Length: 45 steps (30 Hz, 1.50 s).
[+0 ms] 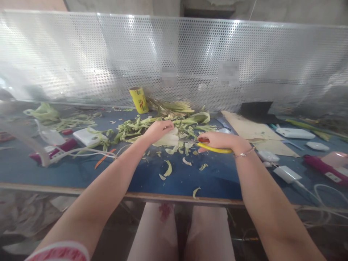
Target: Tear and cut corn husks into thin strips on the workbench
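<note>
Near the middle of the blue table, my left hand (pixel 161 130) is closed on a pale, flat leaf-like piece (pixel 169 139). My right hand (pixel 216 140) grips yellow-handled scissors (pixel 217 148), whose blades point left and reach the pale piece's right edge. A pile of green stalks and leaves (pixel 136 127) lies behind and around my hands. Small cut scraps (pixel 168 168) are scattered on the table in front of them.
A yellow can (pixel 139 100) stands behind the pile. White devices (pixel 295 133), a cardboard sheet (pixel 252 127) and a purple power strip (pixel 323 167) lie right. Another power strip (pixel 65 148) and cables lie left. A perforated metal screen (pixel 108 58) rises behind the table (pixel 212 181).
</note>
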Each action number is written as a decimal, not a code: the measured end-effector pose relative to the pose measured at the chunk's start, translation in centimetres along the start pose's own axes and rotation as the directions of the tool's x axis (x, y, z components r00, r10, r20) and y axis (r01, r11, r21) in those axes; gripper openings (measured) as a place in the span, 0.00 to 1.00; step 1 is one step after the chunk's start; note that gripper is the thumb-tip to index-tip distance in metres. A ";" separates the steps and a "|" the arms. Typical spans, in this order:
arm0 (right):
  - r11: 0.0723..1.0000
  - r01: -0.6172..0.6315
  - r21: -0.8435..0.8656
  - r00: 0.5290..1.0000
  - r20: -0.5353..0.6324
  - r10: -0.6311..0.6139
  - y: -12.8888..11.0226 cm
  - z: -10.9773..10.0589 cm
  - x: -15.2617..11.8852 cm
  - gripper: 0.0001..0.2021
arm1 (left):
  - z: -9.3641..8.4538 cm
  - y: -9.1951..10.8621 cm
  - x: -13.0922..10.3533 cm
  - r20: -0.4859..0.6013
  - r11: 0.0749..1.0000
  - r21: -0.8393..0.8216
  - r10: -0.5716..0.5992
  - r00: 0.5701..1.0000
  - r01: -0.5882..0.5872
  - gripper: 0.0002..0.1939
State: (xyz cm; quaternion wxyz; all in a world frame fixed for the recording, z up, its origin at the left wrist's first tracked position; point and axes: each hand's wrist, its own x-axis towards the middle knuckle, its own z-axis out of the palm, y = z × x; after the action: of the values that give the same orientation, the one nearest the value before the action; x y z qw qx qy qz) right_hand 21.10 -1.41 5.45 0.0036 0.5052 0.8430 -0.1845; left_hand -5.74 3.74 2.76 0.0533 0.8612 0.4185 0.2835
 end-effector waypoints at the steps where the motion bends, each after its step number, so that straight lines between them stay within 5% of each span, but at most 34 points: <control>1: 1.000 0.001 0.002 1.000 -0.002 -0.001 0.0 0.0 0.0 0.31 | 0.0 0.0 0.0 -0.003 1.000 -0.001 -0.003 1.000 0.003 0.12; 30: 0.992 0.125 -0.014 0.990 -0.059 -0.126 0.6 -0.5 -0.6 0.25 | 0.3 -0.5 0.0 -0.020 1.000 -0.028 0.000 1.000 0.000 0.12; 40: 0.999 0.038 0.029 0.999 -0.020 -0.037 1.8 -0.7 -0.8 0.33 | 0.0 -0.7 0.0 -0.130 0.989 -0.088 -0.125 0.984 0.115 0.09; 45: 0.984 -0.175 -0.032 0.972 -0.164 0.168 2.8 -0.8 -0.7 0.26 | -0.7 -1.3 0.1 -0.314 0.944 -0.218 -0.307 0.898 0.247 0.06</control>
State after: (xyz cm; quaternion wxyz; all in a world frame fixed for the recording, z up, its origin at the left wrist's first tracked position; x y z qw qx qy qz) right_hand 23.94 -0.54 5.49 -0.0367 0.5891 0.7978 -0.1229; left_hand -6.92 4.55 2.96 0.0939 0.7219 0.5138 0.4540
